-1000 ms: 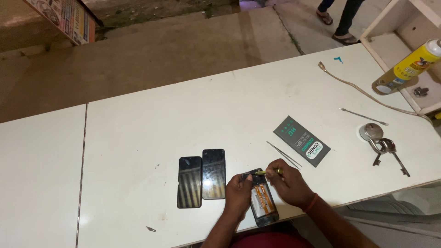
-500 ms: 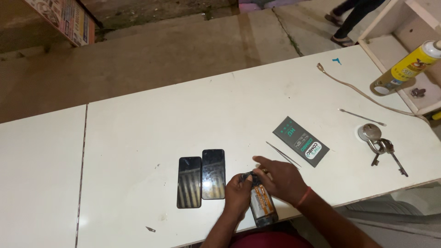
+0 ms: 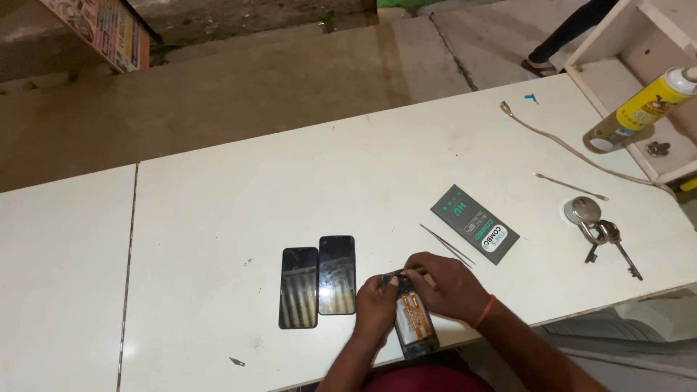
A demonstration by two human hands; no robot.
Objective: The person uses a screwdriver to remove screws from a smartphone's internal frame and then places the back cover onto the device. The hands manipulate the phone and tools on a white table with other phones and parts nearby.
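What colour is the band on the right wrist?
Orange. The band sits just behind the right hand over the opened phone; head view shows it.

Both hands, left hand [image 3: 376, 297] and right hand [image 3: 444, 285], grip an opened phone [image 3: 416, 323] on the white table [image 3: 218, 218].

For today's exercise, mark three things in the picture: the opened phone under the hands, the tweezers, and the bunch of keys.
opened phone [image 3: 415, 324], head view, on its exposed inside below the hands.
tweezers [image 3: 446, 245], head view, on the middle of the thin metal arms.
bunch of keys [image 3: 608, 238], head view, where the keys join the ring.
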